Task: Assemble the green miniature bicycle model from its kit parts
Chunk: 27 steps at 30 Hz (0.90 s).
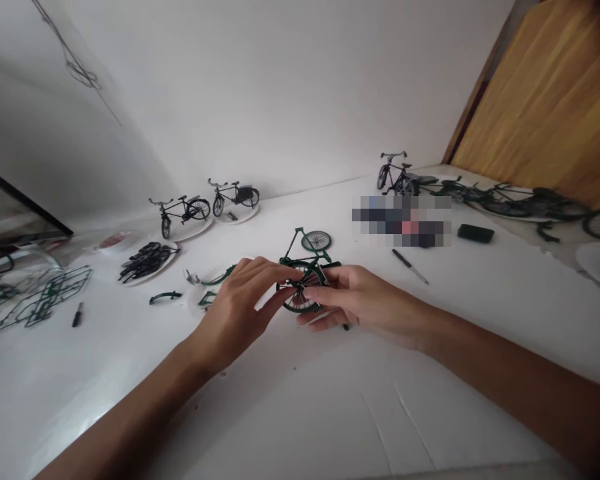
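Between my hands is a green miniature bicycle (296, 252), partly assembled, with its spoked wheel toward me. My left hand (250, 293) pinches at the wheel's hub with thumb and forefinger; any small part there is too small to name. From the other side my right hand (347, 300) grips the wheel and frame, its thumb near the hub and its fingers behind. A loose spoked wheel (317, 241) lies flat just behind the bicycle. Left of my left hand, a clear plate (199, 308) carries green parts, and a curved green mudguard (165, 297) lies beside it.
Finished black model bicycles (185, 211) stand at the back. A plate of black parts (147, 261), green frames (55, 293) and a short dark screwdriver (77, 315) lie left. Rightward are a longer screwdriver (411, 267), a dark green block (475, 233) and more green bicycle parts (510, 200).
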Each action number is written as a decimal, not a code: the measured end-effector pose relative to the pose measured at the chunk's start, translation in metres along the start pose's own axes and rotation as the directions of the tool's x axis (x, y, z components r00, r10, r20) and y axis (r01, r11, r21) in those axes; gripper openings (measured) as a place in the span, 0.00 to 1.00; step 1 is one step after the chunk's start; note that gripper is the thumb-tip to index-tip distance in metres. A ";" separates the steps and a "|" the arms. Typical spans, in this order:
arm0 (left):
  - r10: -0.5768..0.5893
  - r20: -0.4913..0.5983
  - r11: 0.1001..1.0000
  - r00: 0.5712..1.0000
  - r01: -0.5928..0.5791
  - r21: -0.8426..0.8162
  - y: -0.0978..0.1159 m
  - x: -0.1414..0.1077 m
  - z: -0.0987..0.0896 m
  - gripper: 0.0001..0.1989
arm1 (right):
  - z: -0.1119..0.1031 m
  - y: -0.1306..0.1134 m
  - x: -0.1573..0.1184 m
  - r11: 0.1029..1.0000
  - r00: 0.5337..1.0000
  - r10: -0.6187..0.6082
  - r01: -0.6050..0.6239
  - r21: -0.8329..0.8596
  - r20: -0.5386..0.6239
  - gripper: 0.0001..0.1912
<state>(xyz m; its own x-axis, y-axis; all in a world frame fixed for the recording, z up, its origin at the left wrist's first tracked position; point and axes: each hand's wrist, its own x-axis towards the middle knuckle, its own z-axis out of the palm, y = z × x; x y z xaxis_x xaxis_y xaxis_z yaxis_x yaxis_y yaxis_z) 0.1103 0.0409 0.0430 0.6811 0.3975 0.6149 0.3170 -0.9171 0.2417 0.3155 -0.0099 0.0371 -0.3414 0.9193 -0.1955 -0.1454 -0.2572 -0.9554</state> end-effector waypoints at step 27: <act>0.206 0.338 0.930 0.918 -0.291 0.225 0.011 0.003 -0.013 0.13 | 0.009 0.002 0.002 0.995 0.996 -0.003 -0.006 -0.103 -0.085 0.13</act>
<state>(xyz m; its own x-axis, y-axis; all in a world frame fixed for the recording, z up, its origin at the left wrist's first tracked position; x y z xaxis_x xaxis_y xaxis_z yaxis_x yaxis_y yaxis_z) 0.1070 0.0318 0.0576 0.9139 0.1864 0.3607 0.2449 -0.9616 -0.1236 0.3064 -0.0109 0.0364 -0.2606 0.9421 -0.2112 -0.0468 -0.2308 -0.9719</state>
